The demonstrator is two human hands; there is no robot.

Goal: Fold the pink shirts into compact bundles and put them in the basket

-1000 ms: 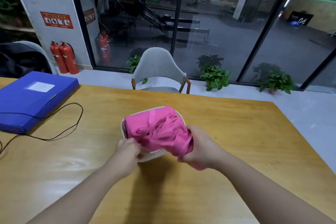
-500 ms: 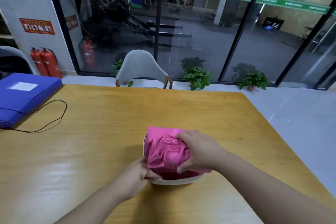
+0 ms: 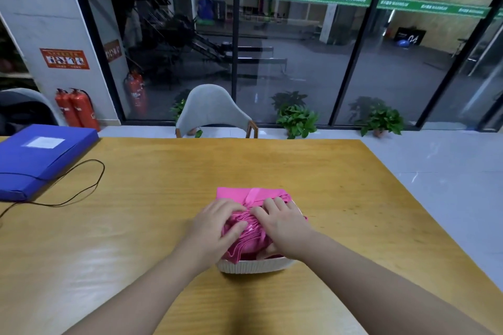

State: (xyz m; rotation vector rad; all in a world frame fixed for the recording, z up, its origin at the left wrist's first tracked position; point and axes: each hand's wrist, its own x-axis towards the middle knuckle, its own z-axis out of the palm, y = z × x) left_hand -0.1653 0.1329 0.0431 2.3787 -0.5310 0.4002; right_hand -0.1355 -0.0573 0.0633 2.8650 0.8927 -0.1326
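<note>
Pink shirts (image 3: 253, 226), crumpled and bunched with a flat folded edge toward the upper side, heaped above the rim of a white ribbed basket (image 3: 253, 266) standing upright on the table, lower centre of frame.

Pink shirts (image 3: 245, 228): showing bright magenta, creased. Basket (image 3: 253, 266): showing white, ribbed. Surface (image 3: 136, 226): showing yellow-brown wood grain. Folder (image 3: 40, 155): showing blue, white label. Cord (image 3: 81, 185): showing black. Chair (image 3: 212, 109): showing grey.

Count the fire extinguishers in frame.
3: two side by side by the pillar, one behind the glass, possibly a reflection.
</note>
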